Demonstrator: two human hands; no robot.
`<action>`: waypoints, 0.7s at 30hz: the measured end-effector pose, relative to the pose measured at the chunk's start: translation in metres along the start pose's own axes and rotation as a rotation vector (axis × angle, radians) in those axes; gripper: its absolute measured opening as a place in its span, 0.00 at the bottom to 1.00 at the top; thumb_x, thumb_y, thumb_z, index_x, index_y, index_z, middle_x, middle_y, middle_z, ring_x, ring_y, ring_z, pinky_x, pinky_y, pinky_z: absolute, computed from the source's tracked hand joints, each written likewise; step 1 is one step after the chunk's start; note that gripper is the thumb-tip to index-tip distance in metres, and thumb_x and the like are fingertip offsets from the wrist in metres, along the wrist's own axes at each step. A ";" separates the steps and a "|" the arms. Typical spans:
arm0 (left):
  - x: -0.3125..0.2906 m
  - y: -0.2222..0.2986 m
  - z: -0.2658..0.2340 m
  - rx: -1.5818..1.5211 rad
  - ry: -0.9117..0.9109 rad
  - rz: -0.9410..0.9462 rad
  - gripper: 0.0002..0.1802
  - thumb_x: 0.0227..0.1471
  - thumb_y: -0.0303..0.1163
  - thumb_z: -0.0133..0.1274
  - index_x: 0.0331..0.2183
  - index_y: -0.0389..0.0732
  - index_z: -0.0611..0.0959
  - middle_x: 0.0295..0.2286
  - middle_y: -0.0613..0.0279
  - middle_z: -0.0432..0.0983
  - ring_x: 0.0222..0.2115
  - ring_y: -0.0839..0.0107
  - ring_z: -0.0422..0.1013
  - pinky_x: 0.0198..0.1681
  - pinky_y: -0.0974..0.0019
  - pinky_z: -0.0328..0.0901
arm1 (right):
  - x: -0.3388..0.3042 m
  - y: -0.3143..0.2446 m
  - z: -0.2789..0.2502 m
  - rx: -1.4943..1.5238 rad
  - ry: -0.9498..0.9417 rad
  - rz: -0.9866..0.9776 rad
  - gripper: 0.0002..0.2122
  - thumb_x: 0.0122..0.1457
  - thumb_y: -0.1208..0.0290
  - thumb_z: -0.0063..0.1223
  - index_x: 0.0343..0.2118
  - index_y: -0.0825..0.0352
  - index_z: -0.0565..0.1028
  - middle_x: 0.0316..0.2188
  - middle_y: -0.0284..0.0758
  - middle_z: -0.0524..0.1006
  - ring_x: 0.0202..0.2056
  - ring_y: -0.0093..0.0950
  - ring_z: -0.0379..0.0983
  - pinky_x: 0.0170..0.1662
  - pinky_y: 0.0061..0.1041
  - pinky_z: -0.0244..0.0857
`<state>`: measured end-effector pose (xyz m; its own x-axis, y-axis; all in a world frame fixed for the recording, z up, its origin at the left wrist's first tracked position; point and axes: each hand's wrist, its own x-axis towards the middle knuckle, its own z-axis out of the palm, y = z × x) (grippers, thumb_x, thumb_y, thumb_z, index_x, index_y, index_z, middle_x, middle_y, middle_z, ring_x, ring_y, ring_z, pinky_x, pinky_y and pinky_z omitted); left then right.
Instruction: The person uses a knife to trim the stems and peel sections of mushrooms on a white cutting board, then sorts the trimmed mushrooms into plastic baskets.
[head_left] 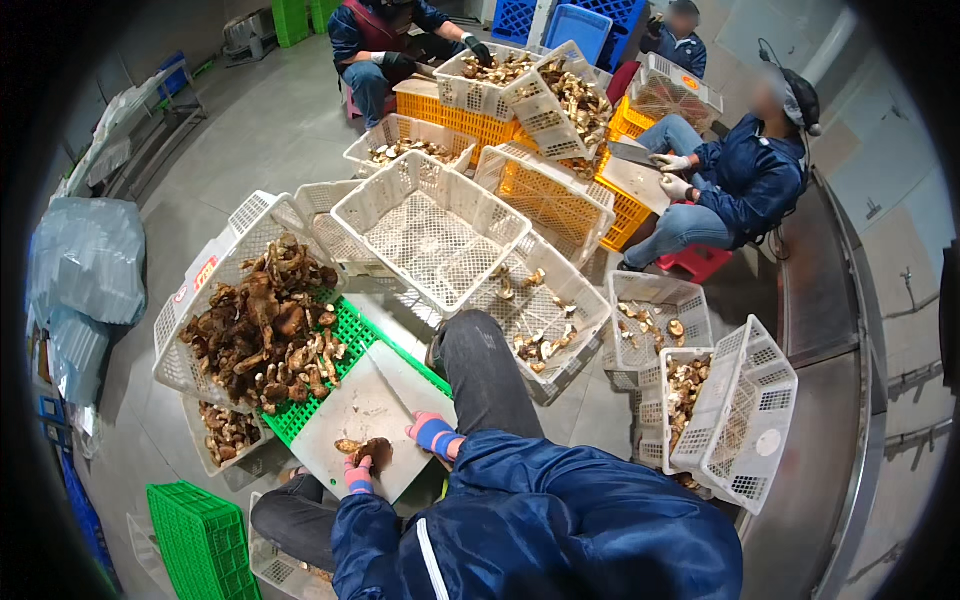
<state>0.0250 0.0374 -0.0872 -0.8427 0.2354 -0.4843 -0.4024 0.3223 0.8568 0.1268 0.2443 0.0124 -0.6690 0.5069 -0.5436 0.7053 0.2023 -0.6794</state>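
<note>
My left hand (358, 474), in a pink and blue glove, is closed on a brown mushroom (377, 453) just above the white cutting board (330, 432). A smaller pale mushroom piece (347, 446) lies beside those fingers. My right hand (432, 432), gloved alike, grips a knife (391, 386) whose long blade points away from me across the board. Under the board is a green crate (352, 322). A heap of brown mushrooms (270, 320) spills from a tilted white crate (172, 335) onto the green crate, left of the board.
An almost bare white crate (432, 232) stands ahead; another with mushroom pieces (592, 345) is beside my right knee. More crates (745, 420) stand at right, stacked green crates (200, 540) at lower left. Several people work at the far side, one holding a large knife (633, 153).
</note>
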 end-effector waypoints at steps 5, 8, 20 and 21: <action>0.022 -0.022 -0.026 -0.016 0.057 0.068 0.21 0.33 0.24 0.54 0.35 0.37 0.69 0.29 0.60 0.69 0.28 0.72 0.65 0.32 0.72 0.62 | -0.004 -0.025 0.002 -0.098 -0.049 -0.036 0.22 0.41 0.61 0.45 0.39 0.70 0.66 0.34 0.46 0.69 0.36 0.38 0.66 0.41 0.29 0.59; 0.002 -0.007 0.009 0.055 0.014 0.025 0.22 0.33 0.24 0.54 0.36 0.36 0.69 0.30 0.60 0.69 0.29 0.72 0.65 0.33 0.72 0.61 | 0.002 0.004 -0.004 -0.116 -0.014 0.016 0.23 0.41 0.60 0.44 0.40 0.69 0.65 0.33 0.46 0.69 0.36 0.39 0.66 0.41 0.28 0.59; -0.002 0.000 -0.003 0.153 -0.023 0.015 0.27 0.34 0.29 0.55 0.39 0.32 0.67 0.32 0.58 0.69 0.32 0.71 0.64 0.36 0.72 0.59 | 0.000 -0.001 0.003 -0.031 0.017 0.022 0.18 0.39 0.62 0.46 0.32 0.68 0.69 0.29 0.47 0.70 0.33 0.40 0.67 0.37 0.30 0.60; 0.002 -0.004 -0.008 0.083 0.023 0.039 0.27 0.34 0.29 0.55 0.40 0.33 0.67 0.33 0.58 0.69 0.32 0.70 0.64 0.37 0.72 0.59 | 0.000 -0.007 0.008 -0.035 0.033 -0.012 0.18 0.39 0.62 0.46 0.32 0.69 0.69 0.29 0.46 0.71 0.33 0.39 0.67 0.38 0.30 0.60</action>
<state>0.0217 0.0291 -0.0897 -0.8656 0.2281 -0.4458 -0.3387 0.3889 0.8567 0.1198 0.2357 0.0135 -0.6700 0.5318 -0.5180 0.7051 0.2374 -0.6682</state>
